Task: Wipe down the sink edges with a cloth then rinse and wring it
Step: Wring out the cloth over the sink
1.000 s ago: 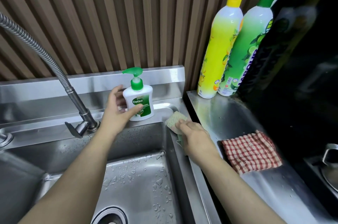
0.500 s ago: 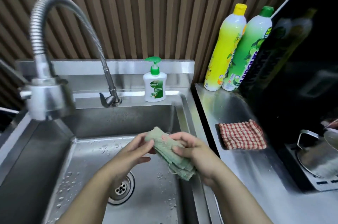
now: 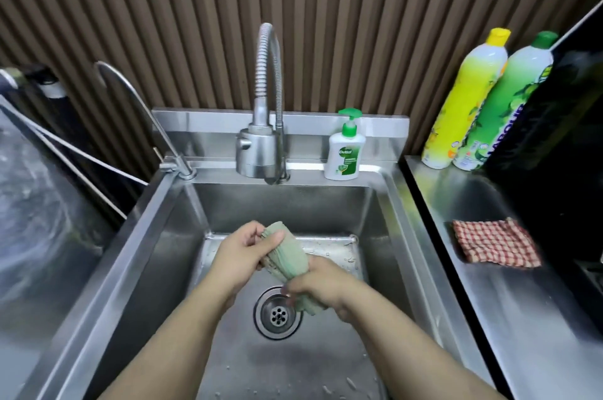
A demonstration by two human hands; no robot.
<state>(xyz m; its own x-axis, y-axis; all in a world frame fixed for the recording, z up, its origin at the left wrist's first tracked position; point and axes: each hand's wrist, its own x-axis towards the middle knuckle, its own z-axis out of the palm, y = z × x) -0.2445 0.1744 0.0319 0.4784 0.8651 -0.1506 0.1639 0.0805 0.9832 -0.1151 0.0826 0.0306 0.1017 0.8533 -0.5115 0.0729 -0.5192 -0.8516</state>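
A pale green cloth [image 3: 287,257], rolled into a thick bundle, is held over the basin of the steel sink [image 3: 408,213], just above the drain [image 3: 277,314]. My left hand [image 3: 243,256] grips its upper end and my right hand [image 3: 321,283] grips its lower end; a short tail of cloth sticks out below the right hand. The flexible steel faucet [image 3: 261,151] hangs at the back of the basin, and no water runs from it. Droplets lie on the basin floor.
A Dettol soap pump bottle [image 3: 345,151] stands on the back ledge. Yellow [image 3: 463,102] and green [image 3: 502,105] dish-soap bottles stand at the right counter's back corner. A red checked cloth [image 3: 496,243] lies on that counter. A thin second tap [image 3: 177,166] is at the back left.
My left hand left the soap bottle and my right hand lifted the cloth off the sink's right edge. Both hands now grip the rolled cloth over the drain; the view has shifted left.
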